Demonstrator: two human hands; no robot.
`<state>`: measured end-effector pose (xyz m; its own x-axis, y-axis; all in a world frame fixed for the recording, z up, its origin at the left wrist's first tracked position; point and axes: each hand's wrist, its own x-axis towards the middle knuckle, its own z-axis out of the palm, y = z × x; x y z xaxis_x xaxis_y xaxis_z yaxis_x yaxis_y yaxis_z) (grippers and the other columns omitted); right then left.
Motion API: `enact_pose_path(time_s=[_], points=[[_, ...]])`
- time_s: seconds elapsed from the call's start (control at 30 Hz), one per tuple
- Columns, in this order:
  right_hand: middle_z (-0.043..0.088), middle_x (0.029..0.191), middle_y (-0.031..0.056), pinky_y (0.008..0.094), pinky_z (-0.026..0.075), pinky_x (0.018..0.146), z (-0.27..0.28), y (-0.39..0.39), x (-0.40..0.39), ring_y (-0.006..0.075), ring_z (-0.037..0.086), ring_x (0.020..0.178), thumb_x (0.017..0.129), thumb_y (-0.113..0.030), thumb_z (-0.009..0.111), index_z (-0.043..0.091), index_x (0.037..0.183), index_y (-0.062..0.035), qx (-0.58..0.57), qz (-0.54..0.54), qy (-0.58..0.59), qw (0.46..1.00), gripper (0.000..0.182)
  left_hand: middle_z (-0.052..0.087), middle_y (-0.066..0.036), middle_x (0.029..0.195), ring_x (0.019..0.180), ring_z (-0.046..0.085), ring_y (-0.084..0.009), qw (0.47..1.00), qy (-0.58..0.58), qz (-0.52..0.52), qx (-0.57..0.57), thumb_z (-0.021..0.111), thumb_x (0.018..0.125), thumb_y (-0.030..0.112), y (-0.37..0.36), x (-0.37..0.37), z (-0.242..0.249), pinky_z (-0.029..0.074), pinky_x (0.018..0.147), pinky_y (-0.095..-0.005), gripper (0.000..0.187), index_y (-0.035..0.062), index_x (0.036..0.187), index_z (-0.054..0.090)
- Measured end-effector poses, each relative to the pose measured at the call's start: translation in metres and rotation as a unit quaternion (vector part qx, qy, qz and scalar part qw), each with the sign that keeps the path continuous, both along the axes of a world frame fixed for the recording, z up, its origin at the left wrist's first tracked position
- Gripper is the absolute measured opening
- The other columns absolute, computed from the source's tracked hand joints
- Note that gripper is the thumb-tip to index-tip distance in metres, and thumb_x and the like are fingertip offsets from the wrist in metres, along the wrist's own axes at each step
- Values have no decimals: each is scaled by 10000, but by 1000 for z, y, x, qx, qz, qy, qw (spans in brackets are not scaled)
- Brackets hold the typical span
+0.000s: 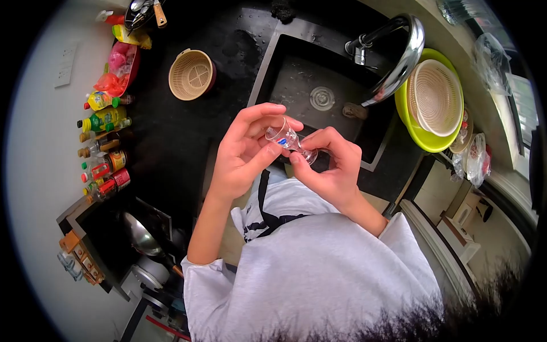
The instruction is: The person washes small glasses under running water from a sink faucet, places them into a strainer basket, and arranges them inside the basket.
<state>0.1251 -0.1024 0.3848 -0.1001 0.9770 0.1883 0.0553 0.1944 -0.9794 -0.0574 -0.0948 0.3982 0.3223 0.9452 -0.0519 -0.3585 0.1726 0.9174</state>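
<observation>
A small clear stemmed glass [283,137] with a blue mark on its bowl is held in front of my chest, near the sink's front edge. My left hand [242,151] grips the bowl between thumb and fingers, the fingertips lying behind the glass. At the other end, my right hand [336,165] pinches the glass near its foot with thumb and forefinger. The glass is tilted, its rim toward the upper left. Part of the stem is hidden by my fingers.
Beyond my hands lies a dark sink [285,85] with a chrome faucet [407,62] arching over it. A beige basket [191,74] stands on the black counter. At right, a white colander [436,97] sits in a green basin [424,139]. Several bottles [108,119] line the left wall.
</observation>
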Motion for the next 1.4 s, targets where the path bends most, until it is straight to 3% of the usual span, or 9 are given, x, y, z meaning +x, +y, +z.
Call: enact_pose_path(time_s=[0.3, 0.4, 0.5, 0.67, 0.77, 0.83, 1.27, 1.37, 1.4], points=[[667, 712, 59, 233, 505, 532, -6, 13, 3, 144, 632, 588, 714, -30, 824, 650, 814, -30, 113, -23, -79, 990, 201, 622, -200, 1263, 1076, 644, -187, 999, -17, -7, -32, 589, 946, -15, 3, -1, -5, 535, 910, -316, 428, -28, 1362, 488], [692, 860, 87, 272, 538, 620, -14, 21, -1, 177, 666, 714, 750, -82, 821, 668, 973, -31, 109, 19, -69, 991, 275, 637, -176, 1251, 1071, 650, -182, 999, 29, -1, -43, 616, 935, -8, 11, -21, -14, 534, 907, -309, 404, -18, 1326, 515], [659, 1113, 121, 375, 544, 831, -42, 22, 5, 263, 663, 966, 867, -201, 731, 579, 1291, -94, -100, 65, -158, 980, 463, 704, -102, 1146, 1031, 659, -124, 973, 223, 50, 11, 672, 898, -4, 36, -66, -49, 509, 832, -249, 347, 15, 1231, 576], [696, 931, 92, 396, 525, 808, -155, -10, 62, 279, 670, 903, 856, -197, 707, 667, 1084, -74, -168, 86, -402, 896, 263, 701, -42, 993, 807, 670, -124, 830, 528, 159, 89, 768, 806, 64, 105, -187, -126, 514, 716, -252, 295, 42, 1083, 667], [692, 901, 101, 383, 536, 778, -179, -40, 82, 268, 676, 856, 859, -175, 701, 673, 1058, -57, -250, 43, -372, 893, 233, 695, -59, 1002, 789, 687, -194, 789, 592, 121, 108, 756, 789, 82, 131, -221, -155, 535, 724, -316, 312, 74, 1084, 655], [687, 883, 103, 367, 540, 756, -191, -55, 91, 256, 674, 824, 866, -160, 694, 672, 1039, -42, -294, 8, -359, 886, 211, 698, -68, 1034, 809, 694, -248, 702, 707, 68, 54, 733, 797, 103, 137, -229, -168, 543, 745, -382, 298, 110, 1077, 633], [681, 833, 107, 346, 527, 740, -216, -47, 85, 236, 658, 780, 882, -148, 682, 671, 1036, -20, -296, -32, -323, 898, 200, 687, 7, 1082, 1030, 666, -265, 674, 735, 64, 39, 717, 800, 145, 146, -227, -194, 545, 796, -421, 317, 173, 1082, 574], [686, 832, 111, 346, 532, 732, -219, -40, 82, 228, 664, 761, 883, -160, 687, 672, 1052, -21, -299, -21, -327, 896, 219, 658, -19, 1174, 1116, 630, -280, 675, 737, 31, -3, 740, 791, 162, 145, -227, -188, 538, 853, -426, 419, 193, 1177, 581], [686, 832, 111, 346, 532, 732, -221, -36, 82, 228, 664, 761, 883, -160, 687, 672, 1052, -21, -302, -20, -327, 895, 219, 624, -41, 1232, 1173, 591, -295, 682, 724, 76, 68, 751, 787, 172, 139, -225, -185, 524, 893, -430, 495, 192, 1245, 564]])
